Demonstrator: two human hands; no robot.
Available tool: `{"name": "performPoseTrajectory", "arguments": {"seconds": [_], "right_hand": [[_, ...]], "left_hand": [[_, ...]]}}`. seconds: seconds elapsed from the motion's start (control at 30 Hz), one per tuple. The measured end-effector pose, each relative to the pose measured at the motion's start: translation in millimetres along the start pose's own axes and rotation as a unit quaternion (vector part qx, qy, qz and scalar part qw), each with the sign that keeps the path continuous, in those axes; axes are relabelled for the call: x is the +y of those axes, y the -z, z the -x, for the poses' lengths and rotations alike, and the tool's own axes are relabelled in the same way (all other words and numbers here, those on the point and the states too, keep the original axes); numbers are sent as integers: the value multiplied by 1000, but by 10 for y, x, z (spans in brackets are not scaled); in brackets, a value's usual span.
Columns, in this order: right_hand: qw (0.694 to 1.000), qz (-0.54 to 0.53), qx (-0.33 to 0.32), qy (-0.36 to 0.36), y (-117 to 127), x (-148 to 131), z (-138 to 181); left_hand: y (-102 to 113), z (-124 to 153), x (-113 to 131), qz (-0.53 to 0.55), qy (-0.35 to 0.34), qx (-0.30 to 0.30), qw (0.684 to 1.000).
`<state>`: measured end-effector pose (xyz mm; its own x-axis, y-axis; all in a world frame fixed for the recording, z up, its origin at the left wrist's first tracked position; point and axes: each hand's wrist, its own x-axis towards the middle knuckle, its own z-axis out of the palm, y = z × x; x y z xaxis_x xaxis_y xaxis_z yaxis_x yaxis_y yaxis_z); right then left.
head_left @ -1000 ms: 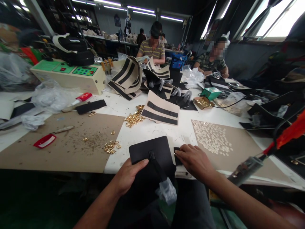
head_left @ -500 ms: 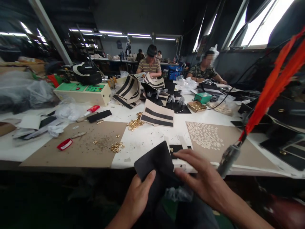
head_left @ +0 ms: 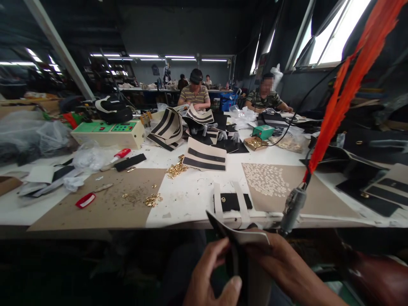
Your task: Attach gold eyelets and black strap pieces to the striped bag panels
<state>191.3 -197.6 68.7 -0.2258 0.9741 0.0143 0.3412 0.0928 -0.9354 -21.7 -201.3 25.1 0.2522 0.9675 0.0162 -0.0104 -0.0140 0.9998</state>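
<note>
Now | left hand (head_left: 210,276) and right hand (head_left: 280,265): each grip clamped on black panel (head_left: 237,244) | below table edge (head_left: 178,223)

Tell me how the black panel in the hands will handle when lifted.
The black panel probably flexes rather than flops: it bends in a smooth curve between the left hand and right hand. It looks thin, so likely light.

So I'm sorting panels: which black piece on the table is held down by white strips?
The small black rectangular piece near the table's front edge, crossed by two white strips.
</note>
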Motion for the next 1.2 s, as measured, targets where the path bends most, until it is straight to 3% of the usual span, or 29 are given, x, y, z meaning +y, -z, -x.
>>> {"name": "performPoseTrajectory", "arguments": {"seconds": [0.07, 0.13, 0.23, 0.3, 0.5, 0.73, 1.2], "right_hand": [[994, -92, -33, -56, 32, 27, -14], [983, -150, -50, -96, -14, 105, -68], [977, -167, -40, -130, -137, 236, -192], [983, -133, -11, -128, -189, 288, -295], [989, 11, 101, -110, -97, 363, -744], [969, 170, 143, -107, 68, 583, -1272], [951, 233, 125, -158, 68, 707, -1427]], "left_hand": [[173, -112, -16, -67, 2, 63, 996], [304, -251, -27, -58, 25, 87, 994], [343, -442, -39, 7, 85, 8, 996], [293, -559, -39, 13, 108, -32, 994], [199, -1173, 15, -59, 89, -20, 994], [249, -1902, -46, -132, 112, -22, 985], [298, -2142, -131, -192, 126, -69, 971]]}}
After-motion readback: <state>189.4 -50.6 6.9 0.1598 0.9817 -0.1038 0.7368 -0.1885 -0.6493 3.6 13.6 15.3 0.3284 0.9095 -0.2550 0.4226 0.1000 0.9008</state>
